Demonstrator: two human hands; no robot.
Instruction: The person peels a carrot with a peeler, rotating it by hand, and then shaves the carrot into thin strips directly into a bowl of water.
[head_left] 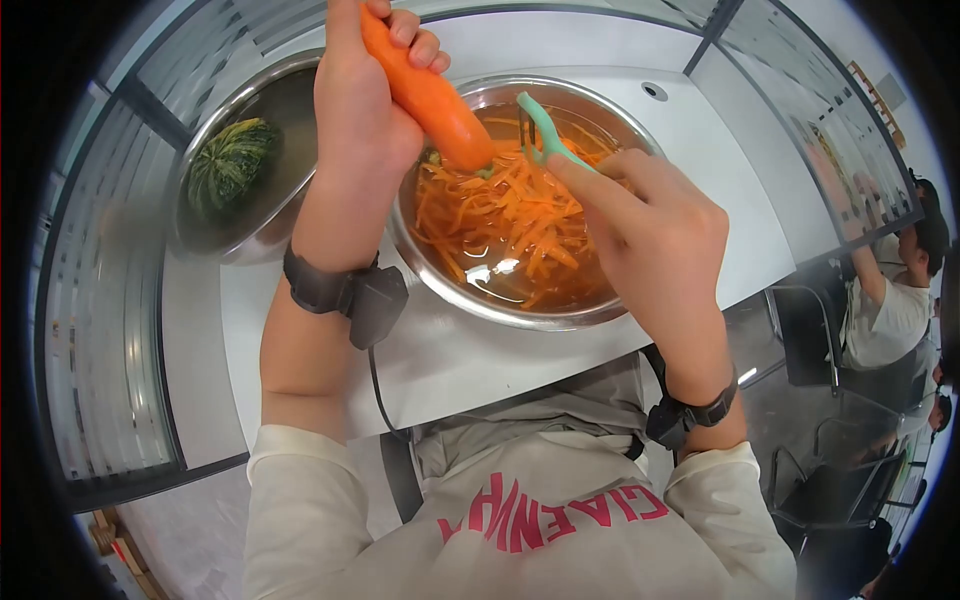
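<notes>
My left hand (370,110) is wrapped round a thick orange carrot (425,100), whose lower end points down over a steel bowl (440,285). In my right hand (655,225) is a light green peeler (548,130), its blade just right of the carrot's lower end and apart from it. Below both hands, orange carrot shreds (520,205) lie in water inside the bowl.
A second steel bowl (240,245) at the left holds a dark green ridged squash (233,165) in water. Both bowls stand on a white table (460,365) with glass partitions around it. Other people (885,320) and black chairs (805,330) are at the right.
</notes>
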